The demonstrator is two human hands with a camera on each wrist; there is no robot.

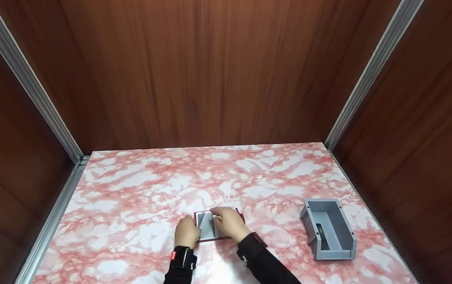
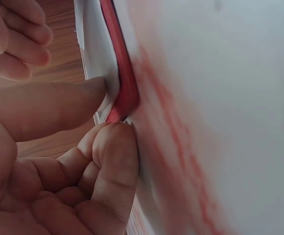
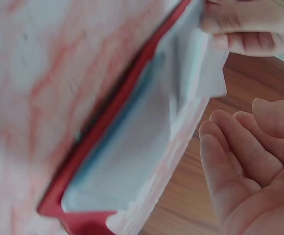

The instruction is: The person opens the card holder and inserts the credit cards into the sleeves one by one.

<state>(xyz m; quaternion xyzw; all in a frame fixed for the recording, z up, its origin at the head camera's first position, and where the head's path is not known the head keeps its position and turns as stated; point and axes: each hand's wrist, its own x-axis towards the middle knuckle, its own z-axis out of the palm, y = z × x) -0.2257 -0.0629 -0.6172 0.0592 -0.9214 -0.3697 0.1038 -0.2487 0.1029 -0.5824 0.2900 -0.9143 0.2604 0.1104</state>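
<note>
A flat red-edged holder (image 1: 206, 240) with pale, clear-looking sleeves lies between the hands on the tabletop. In the right wrist view its red cover (image 3: 113, 113) shows along one side, with a blue-edged sleeve (image 3: 117, 156) inside. My left hand (image 1: 187, 232) pinches the holder's left edge; in the left wrist view the thumb lies over the sleeve and the curled fingers meet the red corner (image 2: 127, 95). Over the right part of the holder is my right hand (image 1: 230, 224). Its fingers (image 3: 240, 147) are loosely bent beside the sleeves, with nothing between them.
A grey open-fronted bin (image 1: 330, 230) stands to the right, with a small dark item (image 1: 321, 236) inside along its left wall. The red-and-white marbled tabletop (image 1: 151, 177) is bounded by brown wood-grain walls (image 1: 194, 79) with metal corner rails.
</note>
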